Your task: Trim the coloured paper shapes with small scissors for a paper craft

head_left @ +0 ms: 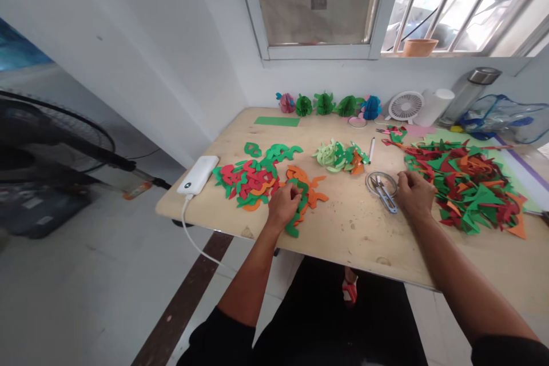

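Note:
My left hand (283, 206) is closed, its curled fingers at a green paper cutout (293, 227) that lies over orange cutouts (316, 189). Left of it spreads a mixed heap of red, green and orange curved cutouts (249, 180). My right hand (415, 194) rests on the table with its fingers curled together; whatever they may hold is hidden. Just left of that hand lie blue-handled thread snips (388, 200) across a grey ring of tape (372, 183). A big pile of red, green and orange paper scraps (469, 186) lies to its right.
Several folded paper figures (325, 104) line the wall, beside a small white fan (405, 106) and a bottle (469, 94). Pale green and dotted cutouts (338, 155) lie mid-table near a pen (372, 150). A white power bank (198, 174) with a cable sits at the left edge.

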Available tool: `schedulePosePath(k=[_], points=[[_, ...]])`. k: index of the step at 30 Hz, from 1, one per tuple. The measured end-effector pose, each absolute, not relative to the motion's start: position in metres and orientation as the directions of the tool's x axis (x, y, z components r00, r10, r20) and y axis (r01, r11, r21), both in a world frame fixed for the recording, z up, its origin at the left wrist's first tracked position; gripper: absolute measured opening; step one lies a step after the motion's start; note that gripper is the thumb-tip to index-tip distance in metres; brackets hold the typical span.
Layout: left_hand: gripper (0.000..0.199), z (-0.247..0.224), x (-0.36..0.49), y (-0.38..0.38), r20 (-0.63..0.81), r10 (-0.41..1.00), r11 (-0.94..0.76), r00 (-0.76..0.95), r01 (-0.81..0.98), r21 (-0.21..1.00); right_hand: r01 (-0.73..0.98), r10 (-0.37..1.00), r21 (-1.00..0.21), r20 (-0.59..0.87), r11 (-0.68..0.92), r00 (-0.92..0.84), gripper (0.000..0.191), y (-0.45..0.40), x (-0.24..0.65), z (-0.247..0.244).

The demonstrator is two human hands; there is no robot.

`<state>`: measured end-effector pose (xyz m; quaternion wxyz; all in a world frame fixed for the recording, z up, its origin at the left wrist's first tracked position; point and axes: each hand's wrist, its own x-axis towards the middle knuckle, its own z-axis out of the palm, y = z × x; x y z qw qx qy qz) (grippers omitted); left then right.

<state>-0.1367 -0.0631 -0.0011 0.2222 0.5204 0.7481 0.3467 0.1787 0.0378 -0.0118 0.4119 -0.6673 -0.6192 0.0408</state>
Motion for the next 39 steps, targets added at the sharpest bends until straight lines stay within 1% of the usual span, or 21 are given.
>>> schedulePosePath(k=[3,5,8,10,13,16,20,23,25,26,27,28,29,30,32,33,35,38,39], points=[[0.004,0.004,-0.138,-0.064,0.056,0.887,0.169,-0.458,0.435,0.884,0.79,0.866,-0.605,0.444,0.101,0.23,0.031,0.038,0.179,-0.012],[0.006,0.008,-0.138,-0.065,0.029,0.853,0.127,-0.521,0.261,0.957,0.786,0.866,-0.611,0.44,0.097,0.235,0.031,0.038,0.179,-0.012],[0.012,0.012,-0.135,-0.066,-0.045,0.838,0.075,-0.544,0.033,0.997,0.781,0.861,-0.616,0.449,0.104,0.239,0.031,0.038,0.179,-0.011],[0.015,0.015,-0.132,-0.066,-0.068,0.84,0.047,-0.539,-0.053,0.997,0.781,0.858,-0.615,0.456,0.112,0.236,0.031,0.038,0.179,-0.011],[0.019,0.019,-0.128,-0.064,-0.057,0.842,0.016,-0.537,-0.081,0.997,0.785,0.858,-0.609,0.457,0.112,0.233,0.031,0.037,0.179,-0.011],[0.02,0.024,-0.124,-0.065,-0.042,0.874,0.016,-0.484,-0.059,0.998,0.779,0.858,-0.615,0.46,0.121,0.229,0.03,0.037,0.181,-0.012],[0.017,0.029,-0.114,-0.07,0.046,0.921,-0.036,-0.388,0.034,0.999,0.703,0.855,-0.702,0.43,0.114,0.291,0.029,0.041,0.184,-0.01],[0.019,0.03,-0.102,-0.075,0.051,0.97,-0.039,-0.238,0.055,0.998,0.626,0.838,-0.766,0.432,0.146,0.333,0.032,0.041,0.179,0.006],[0.019,0.032,-0.093,-0.078,0.037,0.992,-0.025,-0.117,0.099,0.995,0.596,0.866,-0.763,0.452,0.25,0.215,0.033,0.035,0.167,0.024],[0.018,0.032,-0.089,-0.079,0.03,0.997,-0.022,-0.068,0.117,0.993,0.581,0.883,-0.747,0.46,0.325,0.098,0.031,0.029,0.16,0.034],[0.017,0.034,-0.086,-0.08,0.035,0.999,-0.03,-0.033,0.139,0.99,0.56,0.892,-0.725,0.448,0.401,-0.059,0.03,0.021,0.151,0.045],[0.017,0.035,-0.082,-0.081,0.042,0.999,-0.044,0.012,0.166,0.985,0.54,0.883,-0.702,0.416,0.465,-0.218,0.029,0.012,0.143,0.054],[0.015,0.037,-0.08,-0.082,0.064,0.997,-0.069,0.034,0.201,0.977,0.51,0.849,-0.686,0.345,0.519,-0.399,0.029,0.002,0.134,0.062],[0.013,0.039,-0.078,-0.082,0.084,0.995,-0.093,0.047,0.23,0.969,0.48,0.804,-0.682,0.283,0.552,-0.523,0.029,-0.007,0.127,0.069],[0.012,0.043,-0.076,-0.084,0.117,0.991,-0.131,0.068,0.28,0.951,0.451,0.717,-0.683,0.155,0.575,-0.68,0.027,-0.024,0.117,0.076],[0.012,0.044,-0.075,-0.086,0.127,0.989,-0.145,0.079,0.3,0.943,0.452,0.683,-0.683,0.094,0.573,-0.724,0.025,-0.031,0.115,0.077],[0.011,0.045,-0.074,-0.088,0.142,0.984,-0.17,0.108,0.336,0.926,0.494,0.675,-0.677,0.007,0.546,-0.738,0.024,-0.041,0.113,0.075],[0.011,0.044,-0.073,-0.09,0.179,0.973,-0.221,0.147,0.361,0.906,0.526,0.69,-0.687,-0.049,0.501,-0.722,0.024,-0.051,0.114,0.066],[0.012,0.044,-0.077,-0.088,0.196,0.971,-0.234,0.141,0.365,0.901,0.535,0.715,-0.702,-0.052,0.471,-0.698,0.025,-0.054,0.116,0.063]])
